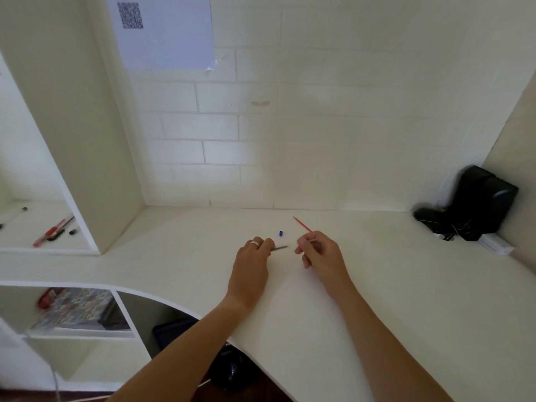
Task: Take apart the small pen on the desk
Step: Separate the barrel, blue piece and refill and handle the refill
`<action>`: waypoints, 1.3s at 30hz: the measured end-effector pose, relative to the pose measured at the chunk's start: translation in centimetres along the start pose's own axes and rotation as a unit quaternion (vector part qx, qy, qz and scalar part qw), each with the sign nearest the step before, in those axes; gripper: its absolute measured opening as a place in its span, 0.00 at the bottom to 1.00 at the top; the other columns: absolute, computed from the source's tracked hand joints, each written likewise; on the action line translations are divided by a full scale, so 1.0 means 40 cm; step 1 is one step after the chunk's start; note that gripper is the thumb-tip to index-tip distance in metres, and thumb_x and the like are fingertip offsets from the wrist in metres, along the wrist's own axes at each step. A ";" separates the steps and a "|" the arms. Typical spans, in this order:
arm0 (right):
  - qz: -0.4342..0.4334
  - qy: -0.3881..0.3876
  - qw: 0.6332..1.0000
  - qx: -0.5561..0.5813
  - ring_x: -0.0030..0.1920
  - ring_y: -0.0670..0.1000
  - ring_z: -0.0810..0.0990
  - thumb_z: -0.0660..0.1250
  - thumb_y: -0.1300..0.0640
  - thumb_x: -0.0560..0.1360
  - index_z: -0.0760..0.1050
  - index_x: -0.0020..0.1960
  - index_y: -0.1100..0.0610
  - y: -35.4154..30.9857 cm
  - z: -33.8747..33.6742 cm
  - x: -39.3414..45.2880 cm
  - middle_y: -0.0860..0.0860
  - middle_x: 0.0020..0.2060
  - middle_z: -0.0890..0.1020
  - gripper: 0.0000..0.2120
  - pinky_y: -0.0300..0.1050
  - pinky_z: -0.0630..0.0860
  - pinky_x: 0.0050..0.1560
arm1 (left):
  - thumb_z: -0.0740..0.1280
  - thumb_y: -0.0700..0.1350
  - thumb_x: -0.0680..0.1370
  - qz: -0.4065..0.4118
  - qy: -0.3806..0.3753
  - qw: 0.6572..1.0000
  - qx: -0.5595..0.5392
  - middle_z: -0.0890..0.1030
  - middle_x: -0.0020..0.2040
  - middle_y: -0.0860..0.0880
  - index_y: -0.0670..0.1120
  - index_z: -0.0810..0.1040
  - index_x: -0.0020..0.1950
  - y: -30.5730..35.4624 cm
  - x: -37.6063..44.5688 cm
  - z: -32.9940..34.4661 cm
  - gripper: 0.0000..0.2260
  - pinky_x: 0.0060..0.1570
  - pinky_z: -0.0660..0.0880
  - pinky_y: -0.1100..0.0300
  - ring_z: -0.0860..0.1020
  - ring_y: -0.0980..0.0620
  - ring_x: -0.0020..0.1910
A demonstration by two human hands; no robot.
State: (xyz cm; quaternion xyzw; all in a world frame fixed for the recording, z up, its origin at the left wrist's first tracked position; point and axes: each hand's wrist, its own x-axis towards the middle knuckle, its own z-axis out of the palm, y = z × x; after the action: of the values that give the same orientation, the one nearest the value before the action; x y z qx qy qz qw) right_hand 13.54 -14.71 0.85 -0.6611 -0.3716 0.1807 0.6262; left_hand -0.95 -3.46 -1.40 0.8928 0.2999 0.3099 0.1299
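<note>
Head camera view, looking down over a white desk (377,285) set into a white brick-patterned alcove. Two bare forearms reach in from the bottom edge, at about six o'clock, toward the middle of the desk.

The left hand (252,256), wearing a pale ring (255,243), pinches one end of a thin dark pen piece (280,248) between its fingertips; the piece points toward three o'clock, low over the desk. The right hand (317,250) sits just beside it, fingers curled in a narrow pinch around the near end of a thin red refill (301,224), which slants away toward eleven o'clock. The two pieces are apart, a small gap between them.

A tiny blue cap (280,233) lies on the desk just beyond the hands, at twelve o'clock from the gap.

Far off at three o'clock, a black device with tangled cables (475,204) fills the desk's corner. At nine o'clock, a side shelf holds a red pen (53,231) and small dark bits. A sheet with a QR code (165,30) hangs on the wall at eleven o'clock.
</note>
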 end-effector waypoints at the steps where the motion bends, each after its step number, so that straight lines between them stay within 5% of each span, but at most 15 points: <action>1: 0.001 0.001 1.000 -0.008 0.30 0.51 0.76 0.68 0.51 0.79 0.78 0.51 0.51 -0.002 0.004 -0.001 0.51 0.41 0.84 0.04 0.44 0.75 0.38 | 0.60 0.32 0.74 0.001 0.001 1.000 0.000 0.74 0.46 0.54 0.52 0.73 0.51 0.000 0.000 -0.001 0.16 0.46 0.75 0.57 0.74 0.50 0.46; 5: 0.011 0.067 0.998 0.015 0.30 0.50 0.75 0.66 0.53 0.79 0.75 0.51 0.53 0.001 0.003 -0.001 0.50 0.41 0.83 0.03 0.43 0.74 0.38 | 0.60 0.33 0.74 -0.004 0.003 1.000 -0.011 0.75 0.47 0.54 0.52 0.74 0.51 0.005 -0.002 -0.007 0.15 0.47 0.75 0.56 0.73 0.51 0.47; 19: -0.074 0.020 0.986 -0.148 0.29 0.45 0.73 0.70 0.58 0.76 0.77 0.40 0.50 0.017 0.024 0.000 0.46 0.31 0.79 0.07 0.35 0.72 0.35 | 0.60 0.33 0.74 -0.010 0.003 1.000 -0.007 0.77 0.51 0.51 0.50 0.77 0.57 0.005 -0.003 -0.009 0.17 0.48 0.72 0.59 0.73 0.48 0.49; 29: -0.065 0.020 0.985 -0.157 0.30 0.47 0.75 0.68 0.59 0.77 0.77 0.41 0.52 0.026 0.024 0.003 0.50 0.34 0.82 0.06 0.39 0.76 0.35 | 0.66 0.32 0.75 0.019 0.031 0.999 -0.017 0.78 0.47 0.50 0.47 0.79 0.52 0.016 -0.003 -0.023 0.12 0.48 0.71 0.58 0.72 0.51 0.47; 36: -0.058 0.004 0.983 -0.172 0.27 0.49 0.77 0.68 0.57 0.77 0.78 0.42 0.49 0.024 0.031 0.004 0.48 0.36 0.83 0.06 0.44 0.78 0.35 | 0.60 0.28 0.71 -0.013 0.010 1.000 -0.004 0.79 0.47 0.48 0.45 0.80 0.54 0.014 -0.002 -0.017 0.19 0.51 0.70 0.56 0.75 0.48 0.50; 39: -0.059 -0.011 0.978 -0.198 0.27 0.47 0.76 0.68 0.56 0.77 0.78 0.42 0.50 0.025 0.039 0.019 0.46 0.38 0.82 0.05 0.39 0.75 0.35 | 0.59 0.28 0.69 -0.034 0.014 0.999 0.006 0.78 0.46 0.47 0.44 0.79 0.52 0.008 0.001 -0.016 0.18 0.48 0.68 0.57 0.74 0.47 0.48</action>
State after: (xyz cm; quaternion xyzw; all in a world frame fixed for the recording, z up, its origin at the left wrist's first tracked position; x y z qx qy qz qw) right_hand 13.20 -13.03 -0.17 -0.7470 -0.4455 0.0730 0.4881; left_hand -1.20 -3.67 -0.77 0.8784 0.3336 0.3163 0.1307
